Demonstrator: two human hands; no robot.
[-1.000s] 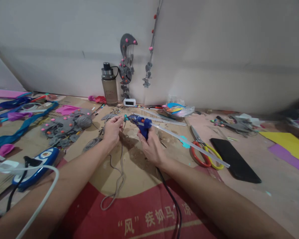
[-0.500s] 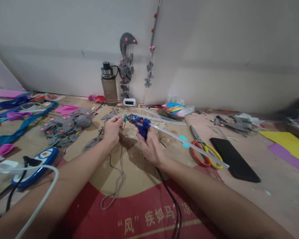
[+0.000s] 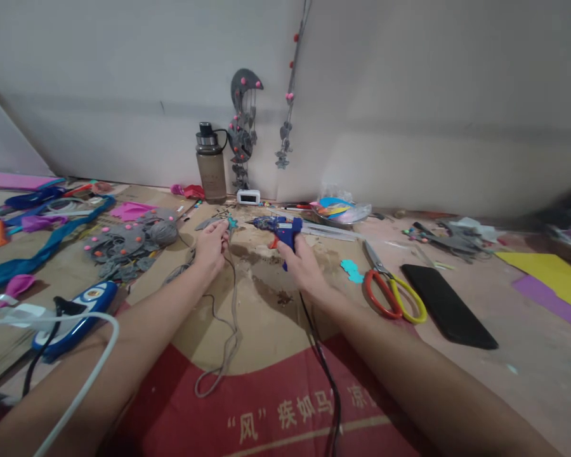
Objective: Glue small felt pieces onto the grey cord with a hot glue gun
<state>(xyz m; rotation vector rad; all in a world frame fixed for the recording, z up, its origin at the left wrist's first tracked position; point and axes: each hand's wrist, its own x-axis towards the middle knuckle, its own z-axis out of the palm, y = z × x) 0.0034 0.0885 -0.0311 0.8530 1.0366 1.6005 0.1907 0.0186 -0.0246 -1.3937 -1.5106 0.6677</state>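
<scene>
My right hand (image 3: 301, 261) is closed round the grip of a blue glue gun (image 3: 280, 226), whose nozzle points left and lies a short way right of my left hand. A black cord (image 3: 320, 355) runs from the gun back toward me. My left hand (image 3: 212, 244) pinches a small teal piece (image 3: 230, 223) together with a grey string (image 3: 228, 317) that trails down over the cardboard.
Red-and-yellow scissors (image 3: 393, 289), a teal cutout (image 3: 351, 270) and a black phone (image 3: 447, 304) lie to the right. Grey felt shapes (image 3: 124, 244) and a yarn ball (image 3: 162, 232) sit left. A water bottle (image 3: 210, 163), a small clock (image 3: 248, 197) and a hanging felt mobile (image 3: 242, 127) stand by the wall.
The glue gun has pulled away to the right from the teal piece, and its long glue stick now lies back near the wall. My left hand has moved slightly forward.
</scene>
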